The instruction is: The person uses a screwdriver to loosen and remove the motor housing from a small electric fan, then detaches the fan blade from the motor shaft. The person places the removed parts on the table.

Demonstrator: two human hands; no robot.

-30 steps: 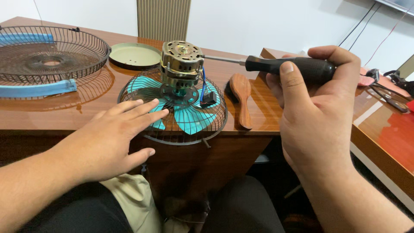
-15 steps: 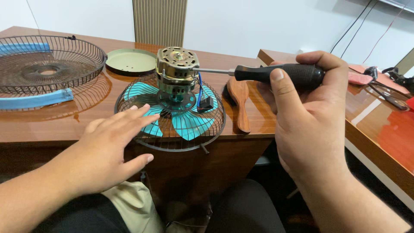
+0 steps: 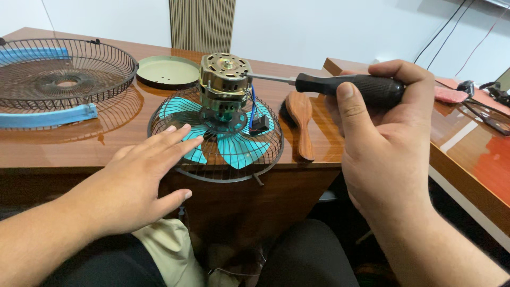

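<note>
Here the fan motor (image 3: 224, 79) stands upright on the rear guard (image 3: 215, 135) at the front edge of the table (image 3: 69, 146), the guard's rim overhanging that edge a little, with teal blades (image 3: 234, 149) showing through the wires beneath. The metal shaft of the screwdriver (image 3: 348, 85) lies level and meets the motor's upper right side; its tip is hidden against the housing, so the exact spot it touches cannot be made out. A small black connector on blue and red wires (image 3: 258, 123) hangs just right of the motor. The right hand (image 3: 385, 138) is wrapped closed around the black handle, thumb lying along it, the wrist running down to the lower right corner of the view. The left hand (image 3: 141, 178) is open and flat, fingers spread, fingertips over the guard's left front rim; whether they press on the wires is hard to tell. Just right of the guard lies a wooden brush (image 3: 301, 122), its bristles turned away from view. Behind the motor sits a round pale plate (image 3: 166, 70). Toward the left back corner rests a second wire guard (image 3: 64, 72) with a blue band, cut off by the left edge of the view.
</note>
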